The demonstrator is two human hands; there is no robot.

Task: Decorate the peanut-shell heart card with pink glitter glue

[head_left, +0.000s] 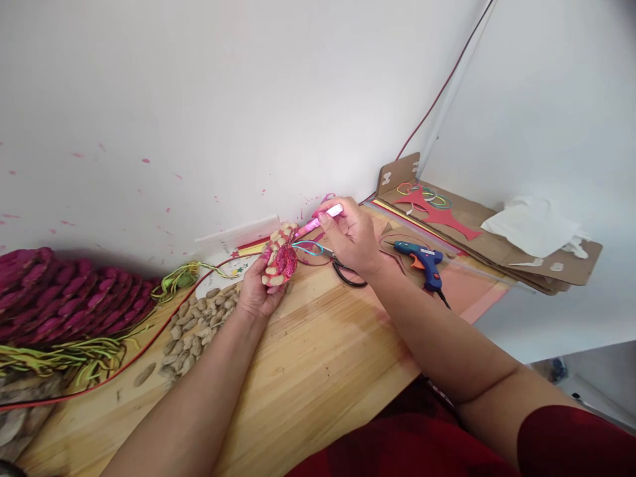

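My left hand (259, 288) grips a peanut-shell craft piece (281, 265), pale shells set on a red backing. Some of its shells are coated in glossy pink. A light blue cord loop (309, 247) sticks out from its right side. In my right hand (350, 232) is a white paintbrush (318, 223) smeared with pink, pinched between thumb and fingers. Its tip points down and left, at the upper right edge of the craft piece; I cannot tell whether it touches. Black-handled scissors (348, 277) lie on the table below my right hand, partly hidden.
Loose peanuts (193, 338) lie left of my left forearm. Pink-painted pieces (74, 295) with yellow-green strings are lined up along the wall. A red cord (144, 351) crosses the table (308, 371). On the right are a blue glue gun (420, 258), cardboard (527, 265) and a white plastic bag (527, 225).
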